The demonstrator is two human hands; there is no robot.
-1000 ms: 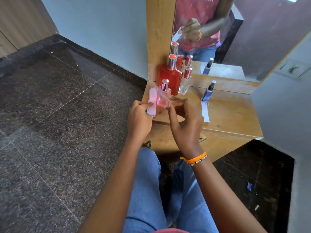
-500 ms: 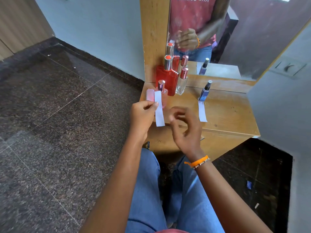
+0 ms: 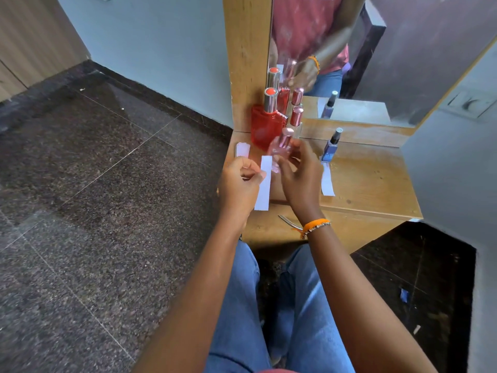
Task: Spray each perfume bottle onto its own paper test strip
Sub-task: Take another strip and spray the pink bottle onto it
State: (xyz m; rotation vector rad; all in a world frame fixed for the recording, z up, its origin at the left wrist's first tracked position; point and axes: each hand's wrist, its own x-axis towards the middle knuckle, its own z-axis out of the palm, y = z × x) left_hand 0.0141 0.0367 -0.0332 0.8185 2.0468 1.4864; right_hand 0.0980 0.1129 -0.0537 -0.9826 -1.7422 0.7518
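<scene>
Our left hand (image 3: 238, 181) pinches a paper strip (image 3: 263, 183) upright above the table (image 3: 371, 181) edge. Our right hand (image 3: 298, 173) grips the blurred pink bottle (image 3: 279, 148), just beside the strip.

I count four perfume bottles: a red one (image 3: 265, 127), a clear one (image 3: 296, 122), a pink one (image 3: 281, 150), a blue one (image 3: 330, 149), plus three paper strips (image 3: 263, 184) and two hands (image 3: 238, 184).

Bare shelf (image 3: 371, 181) right of blue bottle (image 3: 330, 149); bottles crowd left.
</scene>
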